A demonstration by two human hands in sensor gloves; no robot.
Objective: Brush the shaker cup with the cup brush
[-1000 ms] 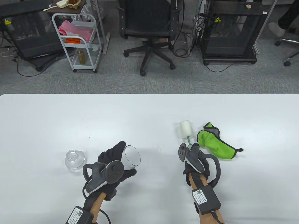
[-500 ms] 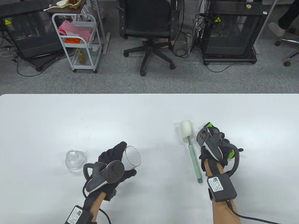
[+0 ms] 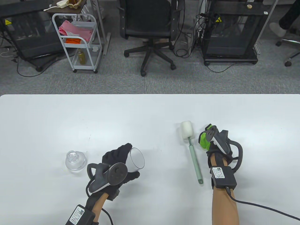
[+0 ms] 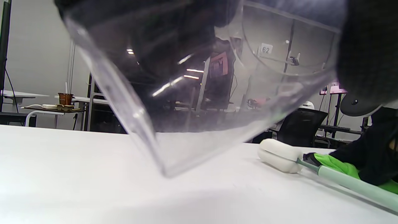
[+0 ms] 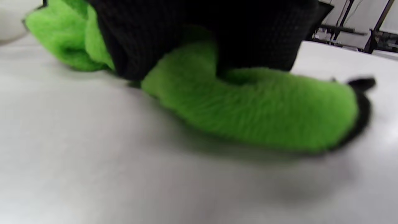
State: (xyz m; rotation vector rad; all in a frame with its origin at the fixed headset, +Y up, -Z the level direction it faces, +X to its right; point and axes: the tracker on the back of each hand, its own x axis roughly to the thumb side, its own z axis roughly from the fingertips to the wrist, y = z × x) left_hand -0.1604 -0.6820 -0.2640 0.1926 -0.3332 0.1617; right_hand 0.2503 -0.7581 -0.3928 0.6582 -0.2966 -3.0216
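Table view, left grip [image 3: 117, 164] holding shaker cup [image 3: 137, 159], right grip [image 3: 216, 146] clutching green cloth [image 3: 203, 140] beside cup brush [image 3: 191, 146]

Left hand [image 3: 117, 161] grips; right hand [image 3: 219, 146] lies palm down

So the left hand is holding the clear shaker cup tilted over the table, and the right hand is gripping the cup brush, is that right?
Not quite. The right hand is on the green cloth, not the cup brush, which lies free on the table, as the table view shows. The left hand does hold the shaker cup tilted.
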